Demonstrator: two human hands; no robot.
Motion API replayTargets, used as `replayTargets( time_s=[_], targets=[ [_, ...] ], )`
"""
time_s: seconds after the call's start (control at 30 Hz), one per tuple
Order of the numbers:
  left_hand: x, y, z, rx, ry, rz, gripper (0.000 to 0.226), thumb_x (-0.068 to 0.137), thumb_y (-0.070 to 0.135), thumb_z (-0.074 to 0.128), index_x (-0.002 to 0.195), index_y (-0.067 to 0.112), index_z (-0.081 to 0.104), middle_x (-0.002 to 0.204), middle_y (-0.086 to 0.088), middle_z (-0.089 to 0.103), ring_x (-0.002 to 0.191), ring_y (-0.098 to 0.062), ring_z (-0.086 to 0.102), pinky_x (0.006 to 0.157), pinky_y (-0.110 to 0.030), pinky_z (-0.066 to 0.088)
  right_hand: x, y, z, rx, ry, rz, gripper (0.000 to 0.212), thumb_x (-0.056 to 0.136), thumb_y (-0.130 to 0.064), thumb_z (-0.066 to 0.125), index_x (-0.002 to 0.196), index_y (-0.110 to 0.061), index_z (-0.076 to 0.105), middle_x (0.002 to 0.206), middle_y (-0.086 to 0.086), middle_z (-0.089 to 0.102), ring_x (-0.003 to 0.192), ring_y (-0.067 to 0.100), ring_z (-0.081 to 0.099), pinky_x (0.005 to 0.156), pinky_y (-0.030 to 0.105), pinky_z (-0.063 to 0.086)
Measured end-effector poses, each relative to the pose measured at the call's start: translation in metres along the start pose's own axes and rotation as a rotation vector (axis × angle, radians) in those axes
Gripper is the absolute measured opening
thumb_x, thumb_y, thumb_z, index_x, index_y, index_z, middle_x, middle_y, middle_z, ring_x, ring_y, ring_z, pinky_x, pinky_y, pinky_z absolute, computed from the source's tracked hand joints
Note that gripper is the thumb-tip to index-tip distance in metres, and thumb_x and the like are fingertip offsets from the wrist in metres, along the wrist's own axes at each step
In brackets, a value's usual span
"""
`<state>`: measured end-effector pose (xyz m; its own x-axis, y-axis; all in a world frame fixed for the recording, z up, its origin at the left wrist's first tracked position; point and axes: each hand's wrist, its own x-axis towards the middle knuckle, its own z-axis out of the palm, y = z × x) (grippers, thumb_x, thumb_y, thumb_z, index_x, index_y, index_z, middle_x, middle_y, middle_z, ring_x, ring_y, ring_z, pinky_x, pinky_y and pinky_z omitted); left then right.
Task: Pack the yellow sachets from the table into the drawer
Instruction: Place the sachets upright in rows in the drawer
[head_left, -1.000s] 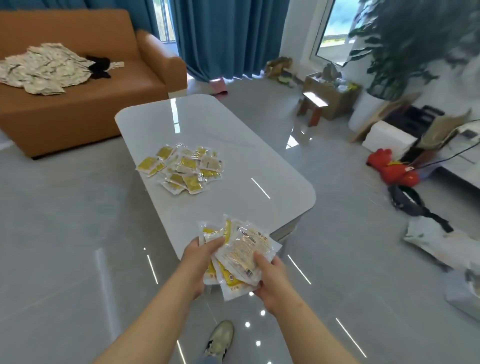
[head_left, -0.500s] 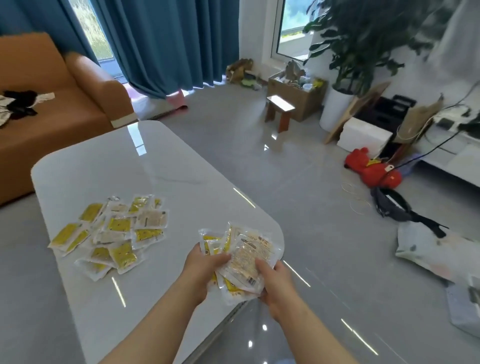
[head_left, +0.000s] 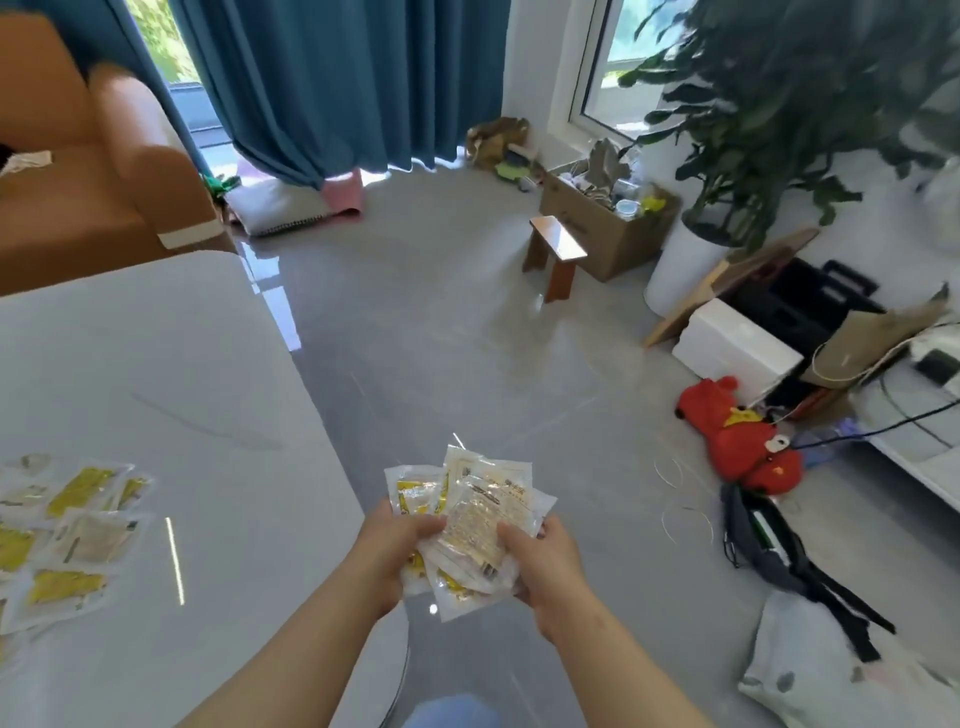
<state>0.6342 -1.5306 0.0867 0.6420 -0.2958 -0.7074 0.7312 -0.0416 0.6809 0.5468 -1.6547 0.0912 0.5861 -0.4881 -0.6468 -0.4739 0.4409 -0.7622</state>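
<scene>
Both my hands hold one bunch of yellow sachets (head_left: 470, 512) in front of me, past the right edge of the white table (head_left: 208, 395). My left hand (head_left: 395, 545) grips the bunch's left side and my right hand (head_left: 545, 564) grips its right side. Several more yellow sachets (head_left: 67, 530) lie spread on the table at the far left. No drawer is in view.
An orange sofa (head_left: 78, 176) stands at the back left, blue curtains (head_left: 337, 78) behind it. A small wooden stool (head_left: 556, 254), a cardboard box (head_left: 608, 228), a potted plant (head_left: 691, 260), a red plush toy (head_left: 737, 436), a black bag (head_left: 769, 540) and a white low cabinet (head_left: 924, 431) sit to the right.
The view has swung to the right, so the table and loose sachets slid to the left. My hands with the bunch now hang beyond the table's right edge, over the floor.
</scene>
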Motion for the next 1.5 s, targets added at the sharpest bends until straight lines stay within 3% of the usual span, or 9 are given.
replayTargets(
  time_s=[0.13,0.47,0.6,0.77,0.9,1.13,1.27,1.4,1.5],
  targets=[
    [0.080,0.052,0.049,-0.017,0.002,0.007,0.034,0.082,-0.005,0.060,0.114,0.003,0.057,0.103,-0.023,0.067,0.094,-0.040,0.065,0.081,-0.052,0.054,0.079,-0.070,0.001,-0.069,-0.055,-0.040,0.027,0.089,-0.001,0.052,0.107,-0.021,0.056,0.100,0.003,0.067,0.092,0.023,0.066,0.071,0.037,0.056],
    [0.241,0.231,0.099,-0.083,0.025,0.132,0.042,0.075,-0.004,0.070,0.115,0.004,0.057,0.101,-0.019,0.070,0.087,-0.035,0.069,0.071,-0.045,0.058,0.260,-0.243,0.081,-0.177,-0.225,-0.080,0.028,0.088,0.000,0.053,0.099,-0.025,0.058,0.096,0.004,0.069,0.089,0.024,0.068,0.066,0.034,0.056],
    [0.291,0.282,0.082,-0.125,0.176,0.143,0.032,0.077,-0.006,0.068,0.107,0.005,0.060,0.095,-0.018,0.071,0.081,-0.032,0.070,0.070,-0.042,0.058,0.322,-0.280,0.135,-0.261,-0.333,-0.034,0.023,0.086,-0.002,0.056,0.098,-0.021,0.061,0.090,0.004,0.070,0.084,0.023,0.068,0.065,0.032,0.056],
    [0.365,0.341,0.038,-0.267,0.415,0.123,0.036,0.073,-0.001,0.072,0.106,0.007,0.060,0.093,-0.018,0.071,0.084,-0.034,0.070,0.080,-0.053,0.055,0.404,-0.331,0.225,-0.424,-0.542,0.000,0.023,0.089,-0.002,0.053,0.105,-0.017,0.061,0.098,0.005,0.071,0.085,0.021,0.068,0.053,0.023,0.054],
    [0.406,0.397,-0.005,-0.390,0.590,0.145,0.034,0.074,0.001,0.072,0.104,0.007,0.058,0.091,-0.015,0.070,0.079,-0.031,0.069,0.073,-0.043,0.058,0.451,-0.370,0.312,-0.533,-0.735,0.027,0.021,0.091,-0.003,0.051,0.098,-0.021,0.061,0.094,0.002,0.071,0.081,0.017,0.068,0.058,0.025,0.055],
    [0.421,0.415,-0.088,-0.703,0.869,0.210,0.018,0.075,-0.001,0.070,0.092,0.004,0.067,0.084,-0.017,0.073,0.078,-0.032,0.071,0.073,-0.040,0.057,0.480,-0.361,0.455,-0.814,-0.919,0.076,0.016,0.089,-0.006,0.054,0.098,-0.018,0.061,0.096,0.008,0.069,0.086,0.025,0.065,0.065,0.030,0.051],
    [0.435,0.397,-0.142,-0.902,0.966,0.144,0.027,0.078,0.002,0.069,0.104,-0.001,0.063,0.091,-0.021,0.072,0.082,-0.036,0.070,0.077,-0.050,0.056,0.492,-0.341,0.518,-1.006,-1.003,0.096,0.017,0.092,-0.017,0.053,0.108,-0.020,0.052,0.095,0.008,0.062,0.078,0.023,0.059,0.068,0.031,0.051],
    [0.440,0.382,-0.183,-1.018,1.119,0.013,0.053,0.074,0.009,0.077,0.116,0.001,0.048,0.102,-0.020,0.065,0.076,-0.032,0.067,0.046,-0.033,0.054,0.506,-0.318,0.570,-1.233,-1.062,0.125,0.016,0.093,-0.015,0.052,0.109,-0.013,0.053,0.085,0.006,0.057,0.065,0.016,0.053,0.058,0.023,0.045],
    [0.443,0.364,-0.198,-1.116,1.242,-0.034,0.037,0.076,0.006,0.074,0.106,0.001,0.052,0.090,-0.016,0.065,0.069,-0.026,0.067,0.052,-0.033,0.054,0.514,-0.294,0.597,-1.392,-1.125,0.142,0.009,0.094,-0.012,0.048,0.102,-0.012,0.053,0.080,0.005,0.055,0.062,0.016,0.051,0.056,0.022,0.043]
  ],
)
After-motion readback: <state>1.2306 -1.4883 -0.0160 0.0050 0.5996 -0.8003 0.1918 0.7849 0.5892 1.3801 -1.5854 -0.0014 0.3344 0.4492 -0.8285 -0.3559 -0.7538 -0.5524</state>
